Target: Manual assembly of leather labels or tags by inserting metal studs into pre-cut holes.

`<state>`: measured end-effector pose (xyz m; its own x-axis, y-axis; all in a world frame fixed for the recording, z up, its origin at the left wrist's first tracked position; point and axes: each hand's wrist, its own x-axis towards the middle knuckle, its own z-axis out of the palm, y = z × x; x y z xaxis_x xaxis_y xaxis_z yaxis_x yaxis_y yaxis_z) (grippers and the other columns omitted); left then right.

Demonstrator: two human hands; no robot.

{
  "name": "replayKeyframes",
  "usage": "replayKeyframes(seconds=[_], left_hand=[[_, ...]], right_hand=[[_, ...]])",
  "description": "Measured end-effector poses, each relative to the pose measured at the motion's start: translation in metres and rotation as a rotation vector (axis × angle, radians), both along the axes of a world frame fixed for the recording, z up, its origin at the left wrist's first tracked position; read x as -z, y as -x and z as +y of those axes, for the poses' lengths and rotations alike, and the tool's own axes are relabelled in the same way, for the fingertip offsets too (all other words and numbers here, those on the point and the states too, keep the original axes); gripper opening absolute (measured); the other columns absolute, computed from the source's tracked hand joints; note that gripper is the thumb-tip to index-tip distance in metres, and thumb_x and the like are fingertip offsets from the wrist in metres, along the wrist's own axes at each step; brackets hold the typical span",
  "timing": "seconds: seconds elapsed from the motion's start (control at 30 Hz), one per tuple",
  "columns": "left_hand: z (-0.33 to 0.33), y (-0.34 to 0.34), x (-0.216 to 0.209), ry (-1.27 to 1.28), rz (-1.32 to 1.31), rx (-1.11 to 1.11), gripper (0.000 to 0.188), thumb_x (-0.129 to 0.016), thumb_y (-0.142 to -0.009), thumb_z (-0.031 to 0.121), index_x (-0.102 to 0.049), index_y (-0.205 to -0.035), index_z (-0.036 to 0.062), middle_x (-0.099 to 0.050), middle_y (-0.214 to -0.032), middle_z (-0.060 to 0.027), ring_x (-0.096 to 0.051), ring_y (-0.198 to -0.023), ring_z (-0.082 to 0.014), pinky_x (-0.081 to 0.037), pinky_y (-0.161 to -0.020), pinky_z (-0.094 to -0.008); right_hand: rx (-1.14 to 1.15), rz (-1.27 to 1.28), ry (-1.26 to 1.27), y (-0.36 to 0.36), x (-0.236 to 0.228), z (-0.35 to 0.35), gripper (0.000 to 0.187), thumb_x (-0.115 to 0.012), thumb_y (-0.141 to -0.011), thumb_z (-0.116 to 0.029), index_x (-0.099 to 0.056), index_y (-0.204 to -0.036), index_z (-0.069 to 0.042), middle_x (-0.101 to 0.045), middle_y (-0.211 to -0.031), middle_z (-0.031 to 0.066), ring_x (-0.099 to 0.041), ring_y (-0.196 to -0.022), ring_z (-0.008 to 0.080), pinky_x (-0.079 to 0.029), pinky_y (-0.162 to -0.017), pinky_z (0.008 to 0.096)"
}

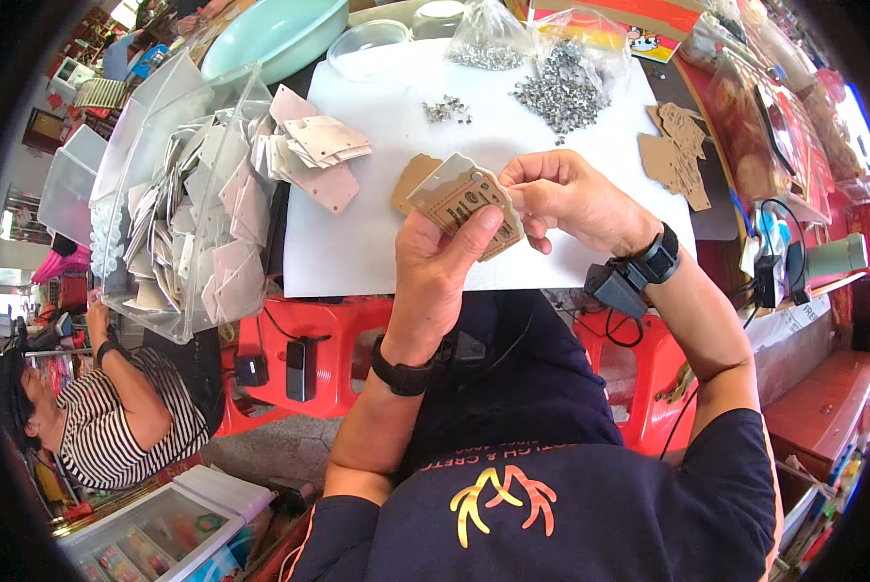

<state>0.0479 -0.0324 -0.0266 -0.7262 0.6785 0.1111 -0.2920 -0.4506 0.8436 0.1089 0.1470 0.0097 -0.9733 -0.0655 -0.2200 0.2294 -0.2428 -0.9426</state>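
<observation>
My left hand (pixel 433 276) grips a tan printed card (pixel 464 202) with a wavy edge, thumb across its face; a pale card edge shows behind it. At the card's right edge, my right hand (pixel 575 199) is closed in a pinch. What sits between those fingertips is too small to make out. Behind the held card, a plain brown card (pixel 413 180) lies on the white tabletop (pixel 343 257). Beyond the hands are a small cluster of metal bits (pixel 446 110) and a larger heap of metal bits (pixel 563 92) spilling from a clear bag.
Pale cards (pixel 320 145) lie at the table's left, beside a clear bin (pixel 197 296) full of more. Brown cards (pixel 673 155) are stacked at the right. A pale green basin (pixel 278 41) and a bagged metal heap (pixel 488 39) stand at the back. A person (pixel 129 407) sits at left.
</observation>
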Motion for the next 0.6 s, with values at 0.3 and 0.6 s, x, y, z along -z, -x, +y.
replayKeyframes(seconds=[0.3,0.6], left_hand=[[-0.0026,-0.0027,-0.0037,-0.011,0.010,-0.007,0.028,-0.063,-0.091,0.005,-0.057,-0.118,0.0023,-0.064,-0.104,-0.0041,-0.061,-0.094,-0.0111,-0.050,-0.086,-0.0296],[-0.0033,-0.0025,-0.0009,-0.052,-0.038,0.057,0.034,-0.065,-0.089,0.002,-0.052,-0.121,0.0030,-0.065,-0.107,-0.0071,-0.062,-0.098,-0.0138,-0.050,-0.087,-0.0318]], right_hand=[[-0.005,-0.026,0.041,-0.0035,-0.0003,-0.0039,0.018,-0.061,-0.090,-0.018,-0.063,-0.095,-0.001,-0.057,-0.072,-0.0013,-0.057,-0.060,0.0061,-0.050,-0.053,0.0226],[-0.003,0.034,0.039,-0.0103,-0.0018,-0.0033,0.019,-0.063,-0.094,-0.017,-0.063,-0.104,-0.002,-0.061,-0.077,-0.0016,-0.058,-0.060,0.0043,-0.051,-0.051,0.0227]])
